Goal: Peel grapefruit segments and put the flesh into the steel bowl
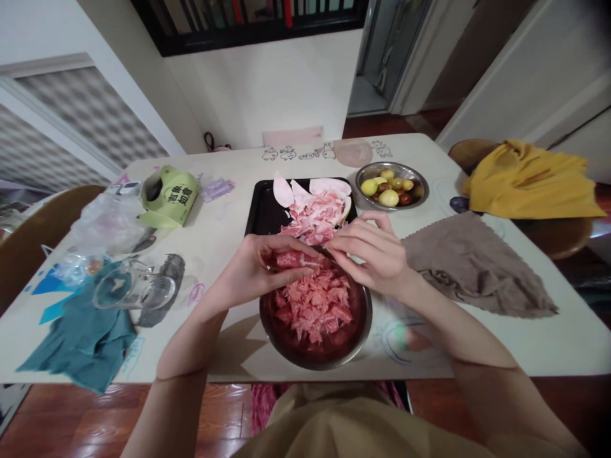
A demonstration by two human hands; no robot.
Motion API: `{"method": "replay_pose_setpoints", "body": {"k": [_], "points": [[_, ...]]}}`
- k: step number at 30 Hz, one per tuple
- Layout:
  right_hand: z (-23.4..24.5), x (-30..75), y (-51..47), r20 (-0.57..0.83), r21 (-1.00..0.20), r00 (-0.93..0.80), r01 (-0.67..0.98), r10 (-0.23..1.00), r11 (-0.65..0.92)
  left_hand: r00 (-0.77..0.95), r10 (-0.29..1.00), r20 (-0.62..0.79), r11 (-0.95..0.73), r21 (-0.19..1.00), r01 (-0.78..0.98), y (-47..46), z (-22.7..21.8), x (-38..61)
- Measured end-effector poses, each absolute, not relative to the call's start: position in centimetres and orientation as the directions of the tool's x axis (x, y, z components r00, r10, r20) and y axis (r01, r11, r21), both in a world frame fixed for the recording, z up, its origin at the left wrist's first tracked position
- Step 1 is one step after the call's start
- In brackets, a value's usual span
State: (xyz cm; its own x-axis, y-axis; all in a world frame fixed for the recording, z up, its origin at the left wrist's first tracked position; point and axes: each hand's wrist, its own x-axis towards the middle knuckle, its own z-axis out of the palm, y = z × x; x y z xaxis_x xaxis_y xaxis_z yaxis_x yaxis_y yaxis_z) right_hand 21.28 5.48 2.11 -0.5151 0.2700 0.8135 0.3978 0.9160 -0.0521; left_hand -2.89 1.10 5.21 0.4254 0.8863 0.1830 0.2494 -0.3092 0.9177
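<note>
Over the far rim of a steel bowl [291,346], both hands hold one pink pomelo segment [292,259]. My left hand [255,267] curls around the segment's left end. My right hand [370,251] pinches at its right end with fingertips together. The bowl is filled with torn pink pomelo flesh [315,305]. Behind it lies a black tray [261,210] piled with pink membrane scraps [315,216] and white peel pieces [305,189].
A small steel bowl of green and red fruits [392,184] stands right of the tray. A brown cloth [468,264] lies at the right, a yellow cloth [525,181] on a chair. On the left are a glass jug [131,286], teal cloth [86,337], plastic bags [109,222], green pouch [169,197].
</note>
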Motion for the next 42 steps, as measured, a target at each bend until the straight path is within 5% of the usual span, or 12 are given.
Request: {"method": "replay_pose_setpoints", "body": {"k": [6, 20, 29, 37, 42], "points": [[2.2, 21.0, 4.9, 0.824, -0.144, -0.472, 0.36, 0.313, 0.922, 0.396, 0.905, 0.155, -0.189, 0.981, 0.048, 1.4, 5.3, -2.4], [2.5, 20.9, 3.5, 0.855, -0.105, -0.424, 0.423, 0.299, 0.9, 0.323, 0.917, 0.236, -0.259, 0.965, 0.029, 1.4, 4.8, -1.9], [3.3, 20.5, 2.8, 0.828, -0.263, -0.363, 0.422, 0.427, 0.868, 0.288, 0.908, 0.303, -0.341, 0.935, 0.091, 1.0, 4.4, -1.7], [3.6, 20.1, 1.2, 0.846, -0.293, -0.306, 0.417, 0.437, 0.86, 0.163, 0.7, 0.695, -0.69, 0.599, 0.406, -0.6, 2.5, -0.2], [3.4, 20.0, 1.0, 0.858, -0.251, -0.31, 0.442, 0.41, 0.861, 0.198, 0.547, 0.814, -0.793, 0.426, 0.436, -0.5, 2.1, 0.5]]}}
